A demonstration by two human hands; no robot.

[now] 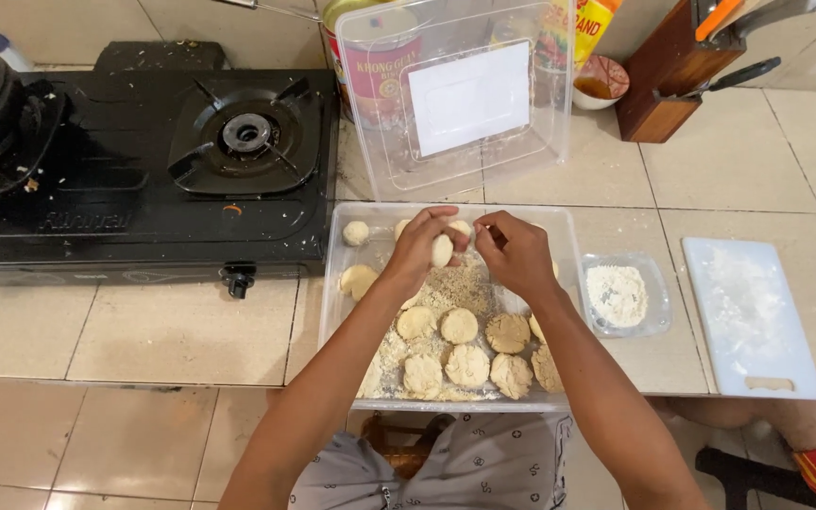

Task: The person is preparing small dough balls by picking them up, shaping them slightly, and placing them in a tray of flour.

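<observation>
Dough ball (442,250) pinched in left hand (419,247), right hand (514,253) loosely curled just beside, above clear tub (334,283).

A black gas stove (144,161), white cutting board (751,316), and perhaps flour in a small tub (620,295).

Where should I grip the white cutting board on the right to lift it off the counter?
Probably by the handle slot at the near end of the white cutting board, coming from the near side. It lies flat on the tiled counter, apart from the small flour tray, and that slot lets fingers hook under.
</observation>
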